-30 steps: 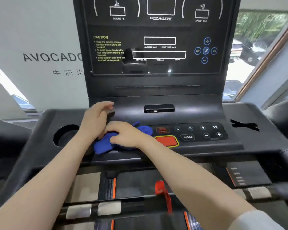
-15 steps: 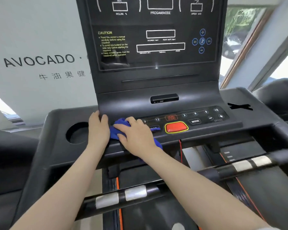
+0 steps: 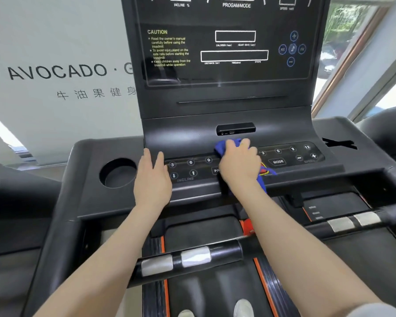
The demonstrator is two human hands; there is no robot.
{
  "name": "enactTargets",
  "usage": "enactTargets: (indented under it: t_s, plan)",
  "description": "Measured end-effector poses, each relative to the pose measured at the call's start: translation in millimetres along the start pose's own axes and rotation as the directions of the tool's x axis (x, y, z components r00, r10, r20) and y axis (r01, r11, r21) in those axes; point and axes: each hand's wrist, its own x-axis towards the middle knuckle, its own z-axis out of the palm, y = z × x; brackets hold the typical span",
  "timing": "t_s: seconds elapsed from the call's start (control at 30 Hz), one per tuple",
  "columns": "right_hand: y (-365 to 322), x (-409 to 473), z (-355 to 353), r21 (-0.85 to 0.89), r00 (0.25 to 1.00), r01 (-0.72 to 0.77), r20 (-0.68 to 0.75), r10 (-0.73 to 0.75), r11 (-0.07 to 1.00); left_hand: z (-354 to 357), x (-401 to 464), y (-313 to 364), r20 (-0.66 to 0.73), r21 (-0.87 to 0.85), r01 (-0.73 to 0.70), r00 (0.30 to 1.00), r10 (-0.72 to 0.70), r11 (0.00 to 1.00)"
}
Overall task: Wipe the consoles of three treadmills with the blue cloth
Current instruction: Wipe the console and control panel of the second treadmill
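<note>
A black treadmill console fills the view, with a dark display above and a button strip below. My right hand grips the blue cloth and presses it on the middle of the button strip, covering the red stop button. Cloth shows above my fingers and hangs below my wrist. My left hand rests flat on the console's left part, fingers straight, beside the incline buttons. It holds nothing.
A round cup holder sits left of my left hand. Two black handlebars with silver pulse pads cross below the console. The belt and my shoe tips show at the bottom. A neighbouring treadmill stands on the right.
My right hand has slid the blue cloth rightward along the button strip, uncovering the incline buttons. My left hand stays flat on the console's left part.
</note>
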Motion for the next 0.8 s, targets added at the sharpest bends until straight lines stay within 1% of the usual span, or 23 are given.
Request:
enactTargets:
  t_s: [0.03, 0.1, 0.17, 0.23, 0.33, 0.43, 0.5, 0.6, 0.7, 0.8]
  plan:
    - [-10, -9, 1, 0.06, 0.996, 0.086, 0.012, -0.087, 0.994, 0, 0, 0, -0.01, 0.009, 0.001, 1.0, -0.001, 1.0]
    - [-30, -29, 2, 0.137, 0.956, 0.288, 0.018, -0.293, 0.948, 0, -1, 0, -0.036, 0.02, 0.008, 0.999, -0.007, 1.0]
    - [-42, -40, 2, 0.093, 0.906, 0.419, 0.021, -0.423, 0.903, 0, -2, 1, -0.053, 0.001, 0.017, 0.998, -0.017, 1.0]
    - [-42, -34, 3, 0.03, 0.887, 0.461, 0.02, -0.462, 0.887, 0, -2, 1, -0.077, -0.009, 0.012, 0.997, -0.013, 1.0]
    - [-23, -10, 3, 0.025, 0.881, 0.472, 0.017, -0.472, 0.881, 0, -4, 0, -0.117, 0.033, -0.01, 0.993, 0.014, 0.999]
    - [13, 24, 3, -0.014, 0.904, 0.428, -0.001, -0.428, 0.903, 1, -8, 8, -0.14, 0.125, -0.03, 0.989, 0.048, 0.992]
    - [46, 45, 2, -0.009, 0.922, 0.386, -0.029, -0.386, 0.923, 4, -10, 15, -0.134, 0.159, 0.005, 0.991, 0.016, 0.987]
    - [94, 58, 7, 0.048, 0.938, 0.335, -0.115, -0.328, 0.941, 10, -12, 23, -0.135, 0.194, 0.064, 0.99, -0.038, 0.979]
    - [135, 68, 7, 0.057, 0.973, 0.187, -0.149, -0.177, 0.981, 17, -16, 31, -0.147, 0.251, 0.076, 0.988, -0.039, 0.965]
    - [164, 78, 5, 0.039, 0.992, -0.042, -0.119, 0.047, 0.998, 21, -17, 38, -0.16, 0.26, 0.084, 0.986, -0.043, 0.962]
